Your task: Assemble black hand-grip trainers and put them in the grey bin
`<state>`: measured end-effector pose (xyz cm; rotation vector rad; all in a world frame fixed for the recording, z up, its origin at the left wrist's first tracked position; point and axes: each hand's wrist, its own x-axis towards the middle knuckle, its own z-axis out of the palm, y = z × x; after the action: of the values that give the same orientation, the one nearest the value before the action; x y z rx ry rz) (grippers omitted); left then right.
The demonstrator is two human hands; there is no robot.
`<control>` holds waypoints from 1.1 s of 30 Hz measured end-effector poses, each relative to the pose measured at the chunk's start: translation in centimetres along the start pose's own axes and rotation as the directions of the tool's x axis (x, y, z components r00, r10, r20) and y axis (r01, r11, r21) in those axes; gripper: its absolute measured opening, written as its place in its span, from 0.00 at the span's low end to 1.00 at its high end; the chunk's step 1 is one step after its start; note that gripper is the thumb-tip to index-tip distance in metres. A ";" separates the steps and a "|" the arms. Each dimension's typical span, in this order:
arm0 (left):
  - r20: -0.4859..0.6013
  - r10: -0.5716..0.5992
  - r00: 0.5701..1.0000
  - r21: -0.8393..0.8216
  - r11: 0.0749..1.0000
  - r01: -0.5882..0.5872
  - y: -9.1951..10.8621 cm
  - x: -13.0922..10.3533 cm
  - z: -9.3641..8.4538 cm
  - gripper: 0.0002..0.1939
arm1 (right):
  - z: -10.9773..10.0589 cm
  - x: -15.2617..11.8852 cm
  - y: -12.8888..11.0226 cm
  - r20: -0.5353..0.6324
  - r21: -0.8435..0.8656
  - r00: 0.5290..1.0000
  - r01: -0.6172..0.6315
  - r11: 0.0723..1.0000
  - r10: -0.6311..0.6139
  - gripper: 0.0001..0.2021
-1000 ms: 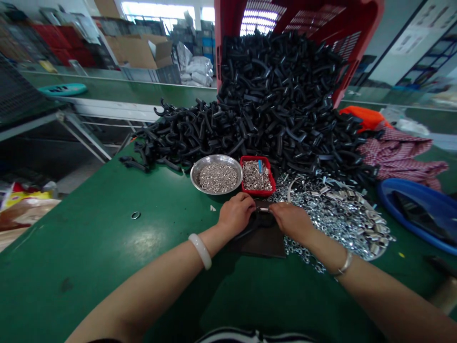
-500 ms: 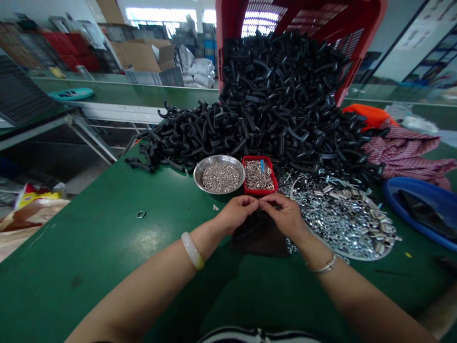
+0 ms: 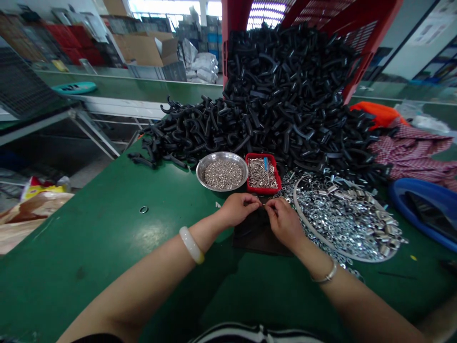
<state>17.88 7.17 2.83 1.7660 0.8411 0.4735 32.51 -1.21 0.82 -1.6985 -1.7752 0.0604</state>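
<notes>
My left hand (image 3: 240, 208) and my right hand (image 3: 283, 219) meet fingertip to fingertip over a dark mat (image 3: 259, 236). Both are closed in a pinch. A tiny thin piece shows between the fingertips, too small to name. Just beyond the hands stand a steel bowl (image 3: 200, 177) of small metal rings and a red tray (image 3: 264, 190) of small metal pins with a blue piece on top. Right of my right hand, a round white-rimmed tray (image 3: 302, 216) holds many shiny washers and metal clips, some spilling over its edge.
Behind lies a large heap of black curved plastic parts (image 3: 257, 109), spilling from a red crate (image 3: 374, 52). A blue basin (image 3: 403, 190) and checked cloth (image 3: 410, 147) are at the right. A single ring (image 3: 143, 209) lies on the green table (image 3: 107, 247) at left.
My fingertips have drawn slightly apart, with a thin piece now visible between them. The whole view has shifted a little.
</notes>
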 end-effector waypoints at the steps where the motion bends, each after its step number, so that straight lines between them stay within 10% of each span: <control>1: -0.036 0.033 0.999 0.069 0.997 -0.030 -0.3 0.1 -0.2 0.08 | 0.2 -0.1 0.1 0.025 -0.062 1.000 0.006 0.998 -0.005 0.07; 11: -0.114 0.094 0.989 0.562 0.827 -0.014 -0.8 -1.1 -0.8 0.13 | 0.4 -0.2 0.7 0.172 -0.212 0.985 0.050 0.976 -0.013 0.06; 24: -0.183 0.104 0.978 0.560 0.828 0.017 -1.2 -1.3 -0.7 0.10 | 0.2 0.0 -1.7 0.276 -0.579 0.959 0.220 0.785 -0.064 0.10; 33: -0.088 0.222 0.971 0.670 0.734 -0.107 -0.8 -0.9 0.5 0.09 | -0.3 -2.0 -0.1 0.237 -0.314 0.951 0.270 0.910 -0.200 0.15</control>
<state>17.41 6.34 1.99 2.5097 1.0564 0.4703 32.44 -3.22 0.27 -1.7454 -2.2385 -0.2053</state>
